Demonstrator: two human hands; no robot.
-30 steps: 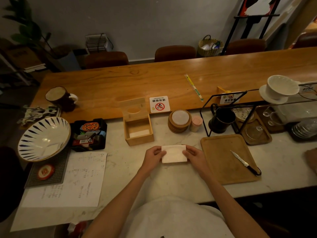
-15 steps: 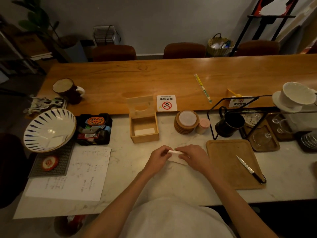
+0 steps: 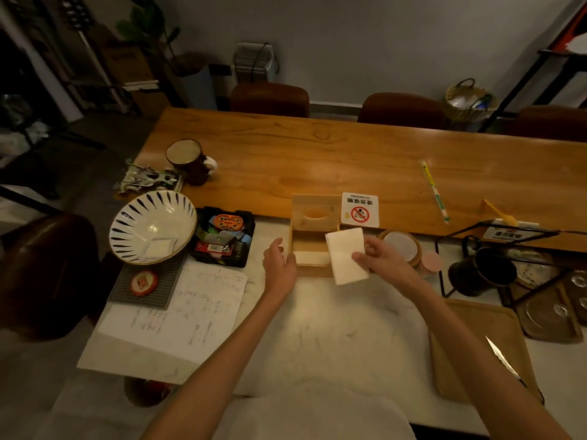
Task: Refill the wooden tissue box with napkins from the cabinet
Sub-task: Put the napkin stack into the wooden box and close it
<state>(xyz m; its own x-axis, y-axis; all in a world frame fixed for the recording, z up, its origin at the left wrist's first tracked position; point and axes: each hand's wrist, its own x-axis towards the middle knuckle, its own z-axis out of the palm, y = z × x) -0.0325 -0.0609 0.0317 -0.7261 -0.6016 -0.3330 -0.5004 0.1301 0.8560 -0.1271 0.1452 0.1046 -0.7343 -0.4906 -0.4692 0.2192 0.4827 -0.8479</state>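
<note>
The wooden tissue box [image 3: 309, 242] stands open on the marble counter, its lid [image 3: 316, 212] with an oval slot tipped up at the back. A few white napkins lie inside at the bottom. My right hand [image 3: 382, 258] pinches a folded white napkin stack [image 3: 347, 255] and holds it tilted over the box's right side. At the box's left wall is my left hand [image 3: 279, 265], fingers apart, touching or nearly touching the wood.
A striped bowl [image 3: 152, 227] and a black tray of small items [image 3: 224, 238] sit left of the box, with a sheet of paper [image 3: 178, 315] below them. Right of the box are stacked coasters [image 3: 400, 246], a dark mug [image 3: 482, 274] and a wooden board with a knife [image 3: 502, 360]. A no-smoking sign [image 3: 360, 209] stands behind.
Both hands lifted from the counter toward the box. The left hand released the napkins and went to the box's left side; the right hand carried the stack over the box.
</note>
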